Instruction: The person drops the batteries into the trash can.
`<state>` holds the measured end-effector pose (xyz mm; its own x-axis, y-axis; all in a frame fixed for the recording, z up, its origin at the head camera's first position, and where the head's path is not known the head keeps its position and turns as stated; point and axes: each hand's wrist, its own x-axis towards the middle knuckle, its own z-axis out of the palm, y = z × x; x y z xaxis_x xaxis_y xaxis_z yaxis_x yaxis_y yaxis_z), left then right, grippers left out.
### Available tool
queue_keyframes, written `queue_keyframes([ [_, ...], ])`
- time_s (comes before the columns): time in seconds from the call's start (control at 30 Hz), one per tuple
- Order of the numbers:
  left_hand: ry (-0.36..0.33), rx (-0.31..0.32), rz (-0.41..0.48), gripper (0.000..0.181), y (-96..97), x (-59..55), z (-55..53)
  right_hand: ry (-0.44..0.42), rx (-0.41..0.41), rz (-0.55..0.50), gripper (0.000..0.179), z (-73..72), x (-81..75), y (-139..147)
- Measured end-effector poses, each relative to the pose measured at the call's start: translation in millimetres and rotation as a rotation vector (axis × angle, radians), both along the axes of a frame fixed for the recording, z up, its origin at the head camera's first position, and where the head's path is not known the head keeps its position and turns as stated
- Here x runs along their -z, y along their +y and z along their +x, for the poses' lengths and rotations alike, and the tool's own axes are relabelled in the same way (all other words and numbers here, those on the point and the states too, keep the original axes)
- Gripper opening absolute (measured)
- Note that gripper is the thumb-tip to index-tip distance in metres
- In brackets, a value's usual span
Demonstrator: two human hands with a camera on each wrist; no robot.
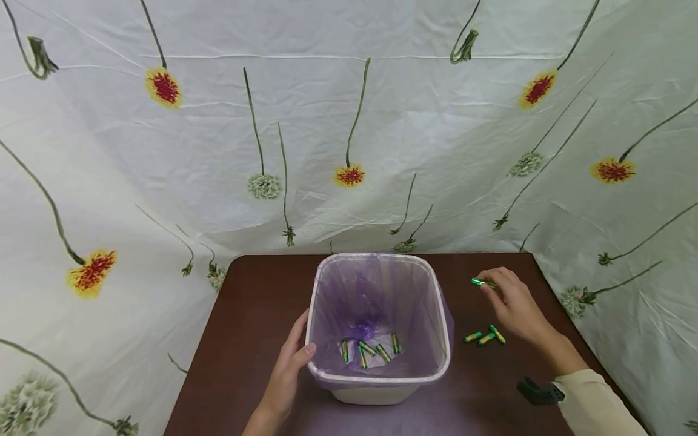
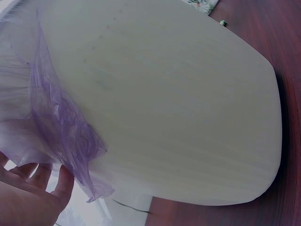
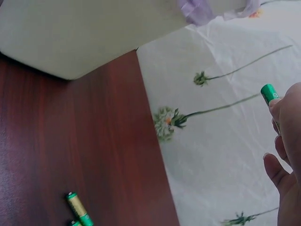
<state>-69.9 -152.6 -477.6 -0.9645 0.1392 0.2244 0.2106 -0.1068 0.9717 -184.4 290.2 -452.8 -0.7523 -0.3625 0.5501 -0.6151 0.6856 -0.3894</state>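
A white trash bin (image 1: pixel 376 396) stands on the table, lined with a thin purple plastic bag (image 1: pixel 360 290) folded over its rim. My left hand (image 1: pixel 286 369) grips the bin's left rim, thumb on top of the edge and fingers outside against the bag, as the left wrist view also shows. Several green-and-gold batteries (image 1: pixel 384 353) lie on the bin's bottom. To the right of the bin, my right hand (image 1: pixel 515 306) pinches a battery (image 3: pixel 269 92) between thumb and fingers, raised over the table. Three more batteries (image 1: pixel 486 339) lie close together below that hand.
The dark brown table (image 1: pixel 262 303) ends at a white flowered cloth (image 1: pixel 305 109) hung along the back and both sides. A black strap (image 1: pixel 540 392) sits by the right sleeve. Loose bag edge (image 2: pixel 70 136) hangs down the bin's outside.
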Motion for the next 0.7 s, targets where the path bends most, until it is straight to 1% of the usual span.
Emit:
queue_keyframes([
  [0.3,-0.01,-0.013,-0.007,0.061,0.5,1.9,-1.0,-0.026,-0.033,-0.016,0.026,-6.1,-14.6,-13.7],
  [0.53,0.006,-0.013,-0.007,0.062,0.7,2.0,-1.2,-0.012,-0.115,-0.048,0.027,-9.7,-27.1,-26.6],
  [0.7,0.022,-0.01,-0.002,0.061,0.8,1.4,-1.3,0.006,-0.152,-0.051,0.028,-12.7,-37.8,-38.7],
])
